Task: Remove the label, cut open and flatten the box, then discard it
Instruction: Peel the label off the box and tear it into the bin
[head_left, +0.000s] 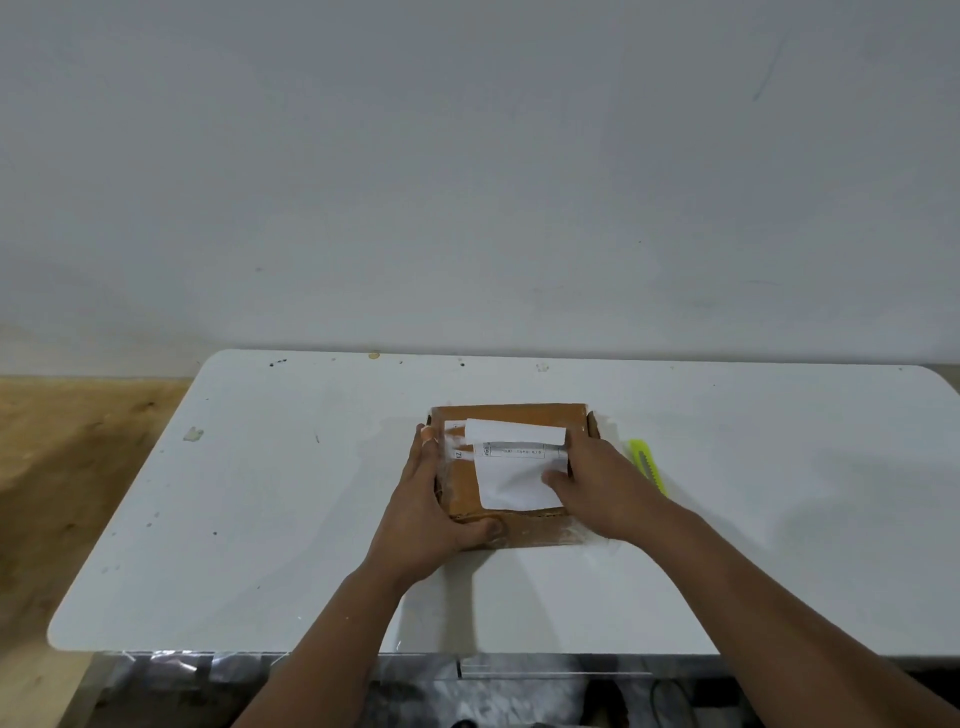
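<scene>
Box (511, 415) of brown cardboard sits flat on white table (260, 493), roughly mid-table, a bit toward the far edge. Table is the biggest thing in view, rounded corners, scuffs and specks on top, pushed against a pale wall (467, 156). Wooden floor (62, 441) shows at left. Box looks wrapped in clear tape or film, shiny along the near and side edges.

Left hand (421, 512) clamps the box's left side: fingers laid straight along the left edge, thumb hooked round the near-left corner, so it holds the box in place. Right hand (602, 488) lies on the box's right part, thumb and fingers pinching the right edge of the label (514, 480); exact finger contact partly hidden by the hand itself.

Label is white paper, partly lifted off the top face, upper strip curled over on itself, printed lines showing in a band under the curl; text too small to read. Small white scraps remain stuck at the box's left side by the left fingertips.

Utility knife (649, 466), yellow-green, lies on table just right of the box, partly behind the right hand, untouched.
</scene>
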